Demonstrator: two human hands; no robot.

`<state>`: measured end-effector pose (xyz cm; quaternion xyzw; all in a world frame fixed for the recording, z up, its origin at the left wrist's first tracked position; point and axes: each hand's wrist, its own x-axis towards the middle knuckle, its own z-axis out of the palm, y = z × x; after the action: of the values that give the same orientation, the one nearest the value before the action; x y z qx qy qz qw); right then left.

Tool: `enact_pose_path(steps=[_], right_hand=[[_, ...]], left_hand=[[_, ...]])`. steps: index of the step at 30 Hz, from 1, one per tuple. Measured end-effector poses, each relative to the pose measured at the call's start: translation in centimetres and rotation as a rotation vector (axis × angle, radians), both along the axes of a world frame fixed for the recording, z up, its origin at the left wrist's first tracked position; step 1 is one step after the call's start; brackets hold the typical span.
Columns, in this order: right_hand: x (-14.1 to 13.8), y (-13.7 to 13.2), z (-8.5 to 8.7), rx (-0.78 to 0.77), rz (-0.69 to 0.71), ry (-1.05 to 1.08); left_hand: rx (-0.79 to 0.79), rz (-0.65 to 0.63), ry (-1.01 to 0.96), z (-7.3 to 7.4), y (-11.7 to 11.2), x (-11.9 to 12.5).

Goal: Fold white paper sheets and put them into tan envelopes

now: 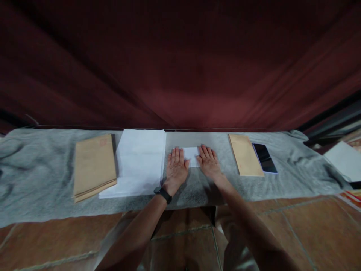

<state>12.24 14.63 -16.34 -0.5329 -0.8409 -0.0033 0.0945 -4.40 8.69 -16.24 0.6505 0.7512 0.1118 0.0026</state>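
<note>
A small folded sheet of white paper (191, 155) lies flat on the grey cloth between my hands. My left hand (177, 165) rests palm down on its left end, fingers stretched out and pointing away from me. On the right end lies my right hand (209, 162), also flat with its fingers extended. Both palms hide the ends of the paper. Just left of my left hand is a stack of large white sheets (142, 162).
Brown envelopes (94, 163) overlap the white stack's left side. To the right lie a narrower brown envelope (246, 155) and a phone (264, 158). Grey cloth (293, 165) covers the surface, a dark red curtain (191, 75) hangs behind, and a white object (344, 160) stands far right.
</note>
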Motion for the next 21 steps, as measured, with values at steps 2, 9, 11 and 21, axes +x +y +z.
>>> enact_pose_path(steps=[2, 9, 11, 21], right_hand=[[0.6, 0.2, 0.0, -0.007, -0.012, -0.029], [1.7, 0.7, 0.8, -0.011, -0.091, -0.026], [1.4, 0.6, 1.1, 0.022, -0.084, 0.021], [-2.9, -1.9, 0.8, -0.105, 0.257, 0.112]], left_hand=[[0.004, -0.003, -0.002, 0.0, 0.0, 0.0], [-0.023, 0.002, -0.002, 0.9, -0.2, 0.3], [-0.034, 0.009, -0.005, 1.1, -0.2, 0.3], [-0.11, -0.014, -0.01, 1.6, -0.1, -0.1]])
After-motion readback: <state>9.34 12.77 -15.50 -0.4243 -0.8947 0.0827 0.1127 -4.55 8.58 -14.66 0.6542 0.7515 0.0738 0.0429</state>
